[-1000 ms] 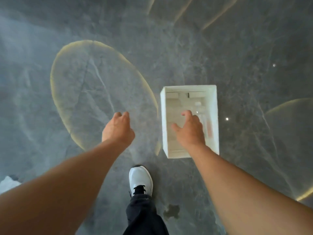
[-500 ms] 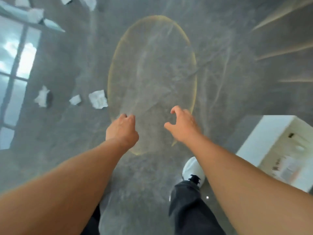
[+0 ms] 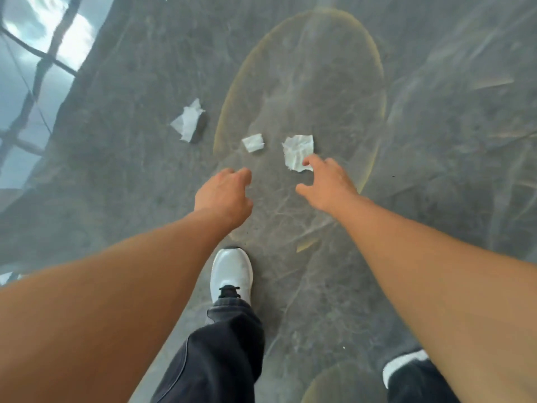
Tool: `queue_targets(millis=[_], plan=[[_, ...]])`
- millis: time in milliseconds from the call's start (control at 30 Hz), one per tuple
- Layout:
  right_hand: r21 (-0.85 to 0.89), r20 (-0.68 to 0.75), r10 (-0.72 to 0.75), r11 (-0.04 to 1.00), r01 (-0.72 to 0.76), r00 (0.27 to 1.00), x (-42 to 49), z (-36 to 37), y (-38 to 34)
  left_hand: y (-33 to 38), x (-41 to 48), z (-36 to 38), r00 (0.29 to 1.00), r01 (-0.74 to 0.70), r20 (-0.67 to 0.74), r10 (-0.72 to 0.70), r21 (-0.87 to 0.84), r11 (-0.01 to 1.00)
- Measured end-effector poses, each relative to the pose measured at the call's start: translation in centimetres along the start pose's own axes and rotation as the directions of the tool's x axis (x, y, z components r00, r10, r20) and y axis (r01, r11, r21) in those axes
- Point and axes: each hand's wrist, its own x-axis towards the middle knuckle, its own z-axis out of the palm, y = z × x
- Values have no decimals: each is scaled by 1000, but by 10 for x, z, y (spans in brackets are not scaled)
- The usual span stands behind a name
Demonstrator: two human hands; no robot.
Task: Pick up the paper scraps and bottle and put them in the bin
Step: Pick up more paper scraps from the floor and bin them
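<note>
Just beside a paper scrap (image 3: 297, 151) hangs right hand (image 3: 328, 184), grip spread (left hand (image 3: 223, 196) loose, empty).

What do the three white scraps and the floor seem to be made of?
Left scrap, middle scrap and right scrap: thin matte paper, perhaps tissue; creased, crumpled edges. Floor: polished grey veined stone or stone-look tile; it mirrors a window.

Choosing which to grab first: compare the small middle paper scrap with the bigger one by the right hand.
Size: the middle scrap is clearly smaller than the right scrap.
Shape: the middle scrap is a compact wad; the right scrap lies spread and creased.
Reach: the right hand has fingertips at the right scrap's edge; the middle scrap lies untouched.
Both are white, on the grey floor.
</note>
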Motion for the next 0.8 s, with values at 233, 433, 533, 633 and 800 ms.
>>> queue_targets(millis=[233, 433, 533, 633, 800], plan=[[-217, -66, -78, 974, 62, 995, 92, 47, -8, -10, 132, 37, 981, -152, -124, 151, -1, 988], [-297, -225, -231, 942, 159, 947, 91, 118, 37, -20, 164, 95, 977, -141, -156, 145, 37, 989], [-230, -186, -247, 952, 202, 951, 81, 120, 51, -15, 158, 106, 983, -166, -69, 171, 70, 984], [-109, -193, -173, 982, 155, 966, 69, 97, 69, 13, 144, 110, 978, -203, -17, 206, 109, 973], [207, -192, 63, 978, -22, 979, 45, 39, 116, 96, 117, 101, 965, -261, 32, 259, 160, 952]])
